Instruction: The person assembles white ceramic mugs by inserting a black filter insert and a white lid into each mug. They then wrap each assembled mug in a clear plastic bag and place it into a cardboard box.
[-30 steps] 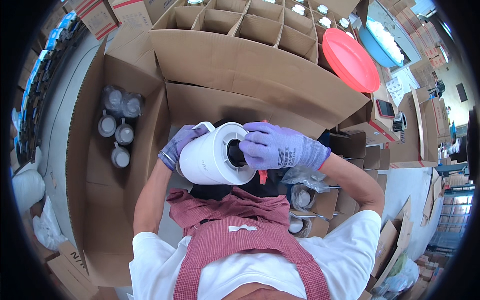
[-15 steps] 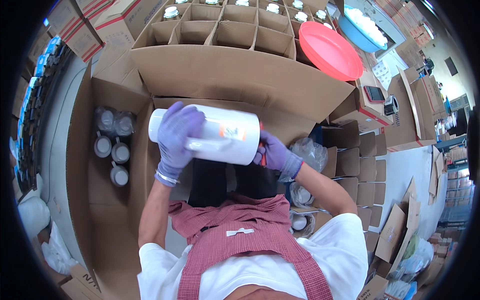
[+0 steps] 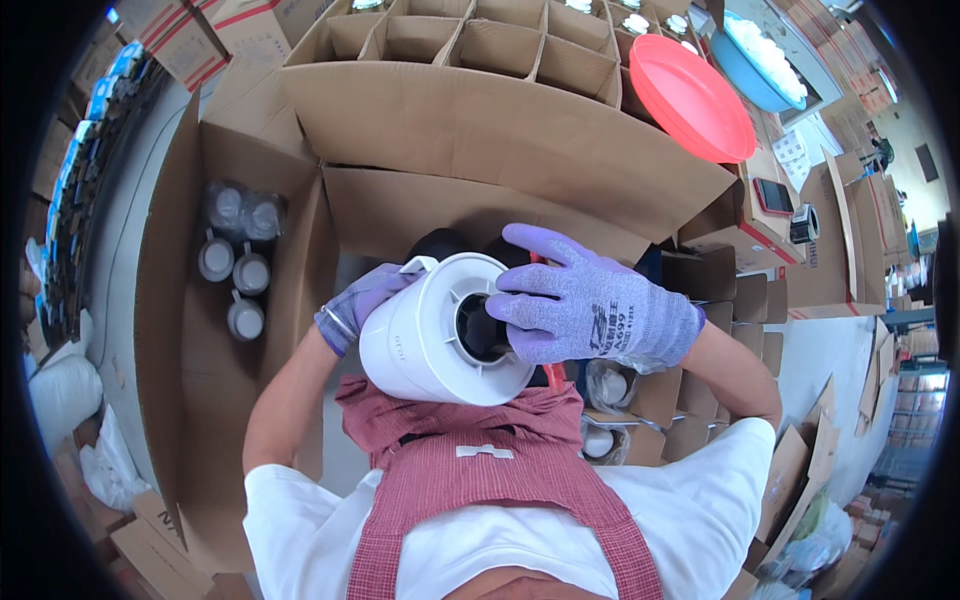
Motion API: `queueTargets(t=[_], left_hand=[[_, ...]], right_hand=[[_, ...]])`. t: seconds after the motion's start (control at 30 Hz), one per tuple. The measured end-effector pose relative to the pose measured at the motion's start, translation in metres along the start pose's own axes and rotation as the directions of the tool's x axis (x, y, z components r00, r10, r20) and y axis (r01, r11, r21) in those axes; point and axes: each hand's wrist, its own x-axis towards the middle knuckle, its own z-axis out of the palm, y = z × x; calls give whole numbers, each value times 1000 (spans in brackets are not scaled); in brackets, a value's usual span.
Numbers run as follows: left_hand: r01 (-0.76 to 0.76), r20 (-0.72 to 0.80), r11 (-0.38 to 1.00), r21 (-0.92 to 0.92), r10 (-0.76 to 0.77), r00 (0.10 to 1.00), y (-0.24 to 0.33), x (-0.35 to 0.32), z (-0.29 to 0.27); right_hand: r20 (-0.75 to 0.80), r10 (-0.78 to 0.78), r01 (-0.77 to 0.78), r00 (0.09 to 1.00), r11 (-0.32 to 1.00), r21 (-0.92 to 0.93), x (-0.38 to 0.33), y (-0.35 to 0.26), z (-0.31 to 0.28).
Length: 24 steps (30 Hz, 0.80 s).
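Tilted over my lap is a white jug-like vessel [image 3: 392,343] with a loop handle, its round end turned up toward me. That end has a dark central hole ringed by short ribs. My left hand [image 3: 368,302], in a purple-grey glove, is closed around the vessel's left side, its fingertips hidden behind it. My right hand [image 3: 590,305], gloved alike, lies over the round end with its fingertips at the hole. A red piece [image 3: 555,376] shows below and above this hand, mostly covered by the palm; its kind is hidden.
At the left, a deep carton [image 3: 165,330] holds several white cup-like pieces [image 3: 245,318]. Ahead stands a divided carton [image 3: 490,50] with bottles, a red basin [image 3: 690,100] and a blue basin [image 3: 757,65]. Cardboard dividers [image 3: 700,395] and a phone [image 3: 773,196] are at the right.
The vessel has swung from lying sideways to having its round end face me, lower and nearer. My left hand moved down its side; my right hand came over the end.
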Motion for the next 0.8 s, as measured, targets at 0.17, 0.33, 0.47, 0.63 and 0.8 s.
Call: queueTargets(t=[0.17,0.33,0.47,0.63,0.8], left_hand=[[-313,197,780,542,245,949,5,-2,13],[-76,-484,996,-54,40,874,-11,-11,55],[-264,-727,964,-45,150,670,-44,-11,97],[-267,-750,939,-218,14,661,-87,-44,145],[68,-330,996,53,-47,943,-103,-106,54]], right_hand=[[130,88,-119,988,957,263,-10,-2,-6],[424,717,-818,553,368,442,-34,2,24],[356,804,-827,477,273,492,-71,30,78],[355,935,60,19,-356,933,-30,53,89],[-447,861,-840,241,416,348,-82,101,0]])
